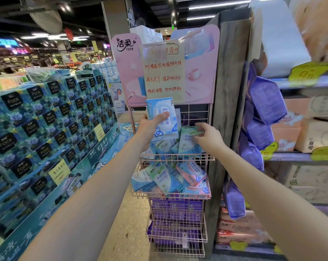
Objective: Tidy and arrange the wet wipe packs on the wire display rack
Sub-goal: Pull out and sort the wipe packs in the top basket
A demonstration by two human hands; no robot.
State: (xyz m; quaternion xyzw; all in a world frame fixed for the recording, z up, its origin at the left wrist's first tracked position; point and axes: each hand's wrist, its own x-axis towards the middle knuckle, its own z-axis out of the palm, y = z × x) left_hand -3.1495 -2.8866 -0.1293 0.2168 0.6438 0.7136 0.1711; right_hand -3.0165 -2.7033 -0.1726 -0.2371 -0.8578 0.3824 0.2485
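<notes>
The left grip (152, 127) holds a blue pack (162, 117) upright above the top basket (178, 158) of the pink wire rack (197, 113), thumb across the pack's face and fingers behind it. The right grip (209, 136) curls round the upper edge of a green pack (187, 143) that stands in the same basket, among other packs lying at odd angles. The second basket (170, 194) holds a loose heap of blue, green and pink packs (168, 179). The lower baskets carry purple packs (176, 210). A handwritten note (164, 72) hangs on the rack's pink sign (129, 72). Stacked blue boxes (46, 119) stand to the left and a shelf (291, 81) to the right.
</notes>
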